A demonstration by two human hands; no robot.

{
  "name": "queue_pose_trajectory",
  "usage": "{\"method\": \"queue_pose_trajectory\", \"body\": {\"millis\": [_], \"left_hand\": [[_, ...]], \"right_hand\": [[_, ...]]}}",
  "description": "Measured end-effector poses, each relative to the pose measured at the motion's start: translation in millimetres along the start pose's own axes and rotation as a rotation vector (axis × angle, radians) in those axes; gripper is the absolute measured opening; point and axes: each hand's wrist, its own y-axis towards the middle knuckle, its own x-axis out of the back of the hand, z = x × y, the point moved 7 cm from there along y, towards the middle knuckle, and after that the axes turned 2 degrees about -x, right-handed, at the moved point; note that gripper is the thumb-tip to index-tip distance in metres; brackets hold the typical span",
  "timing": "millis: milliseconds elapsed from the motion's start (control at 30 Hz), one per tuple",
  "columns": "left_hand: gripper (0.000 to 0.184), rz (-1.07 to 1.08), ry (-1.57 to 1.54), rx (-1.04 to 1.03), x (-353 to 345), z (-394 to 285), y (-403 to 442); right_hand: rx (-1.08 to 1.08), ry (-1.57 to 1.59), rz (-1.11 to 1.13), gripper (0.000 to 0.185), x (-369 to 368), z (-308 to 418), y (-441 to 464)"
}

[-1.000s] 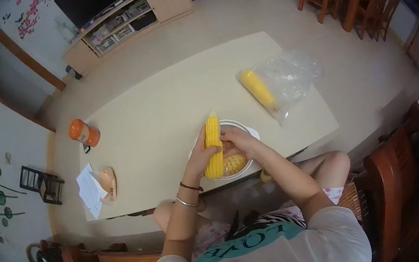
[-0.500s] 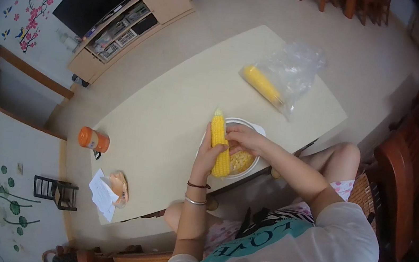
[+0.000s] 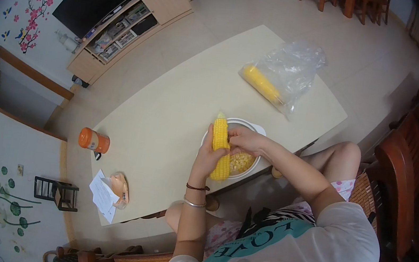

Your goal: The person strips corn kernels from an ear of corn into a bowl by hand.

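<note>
My left hand (image 3: 208, 156) is wrapped round a yellow ear of corn (image 3: 222, 146), holding it at a steep tilt with its pale tip pointing away from me. My right hand (image 3: 244, 140) is closed against the right side of the same ear; its fingertips are partly hidden behind it. Below both hands, a white bowl (image 3: 259, 129) stands at the near edge of the table, with loose corn kernels (image 3: 241, 162) inside.
On the table (image 3: 168, 120), a clear plastic bag (image 3: 296, 68) holds more corn (image 3: 261, 83) at the far right. An orange-lidded jar (image 3: 94, 140), papers (image 3: 102, 195) and a small packet (image 3: 119, 189) lie to the left. A wooden chair (image 3: 401, 179) stands at right.
The ear of corn and my left hand have shifted slightly right and towards me. My right hand has moved a little, its fingers still at the ear.
</note>
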Motion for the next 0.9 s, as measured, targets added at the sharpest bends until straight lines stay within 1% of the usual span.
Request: {"method": "queue_pose_trajectory", "body": {"millis": [100,300,400,600,700,800,900], "left_hand": [[0.083,0.014,-0.133,0.049,-1.9,-4.8,-1.1],[0.082,0.022,-0.236,-0.009,2.0,4.0,3.8],[0.081,0.01,-0.244,0.009,1.1,3.8,2.7],[0.082,0.004,-0.201,0.004,-1.1,3.9,1.9],[0.083,0.0,-0.188,0.036,-3.0,-0.1,0.0],[0.083,0.01,-0.183,0.031,-2.0,1.5,1.8],[0.083,0.016,-0.2,0.036,-2.0,1.5,2.5]], "right_hand": [[-0.001,-0.075,-0.074,0.03,4.3,-4.0,2.7],[-0.072,0.088,-0.038,0.028,3.7,-5.3,3.2],[-0.056,-0.004,-0.043,0.035,-3.1,2.1,-2.2],[-0.049,-0.025,-0.063,0.033,-0.3,0.4,0.9],[-0.058,-0.028,-0.068,0.03,-0.8,2.6,-1.2],[-0.003,-0.092,-0.106,0.031,2.6,0.6,0.9],[0.003,-0.133,-0.095,0.033,1.7,2.1,0.4]]}}
